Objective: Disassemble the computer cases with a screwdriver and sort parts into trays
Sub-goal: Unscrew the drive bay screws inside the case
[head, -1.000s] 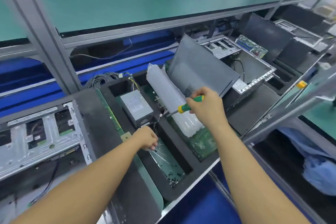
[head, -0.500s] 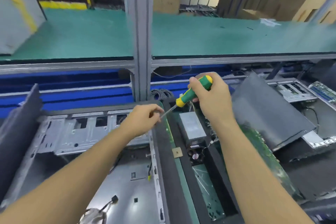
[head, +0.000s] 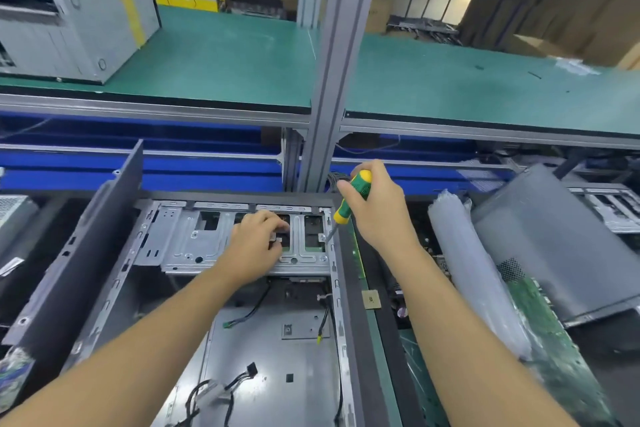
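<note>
Roughly midway: computer case [head: 277, 350] at 6 o'clock lies open, mostly gutted, boards [head: 561, 350] in the tray [head: 389, 343] at 4 o'clock, drive cage [head: 180, 239] not yet out; my right hand [head: 377, 210] clenches the screwdriver [head: 351, 198] at its right edge, left hand [head: 254, 248] fingers [head: 277, 224] curled on it, pinch unclear.

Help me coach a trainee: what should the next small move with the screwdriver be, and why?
Probably seat the tip in what looks like a screw at the metal bracket's right edge and start turning. The right hand grips the screwdriver with its tip down at that edge. The left hand holds the bracket, fingers curled at an opening, seemingly steadying it.
</note>
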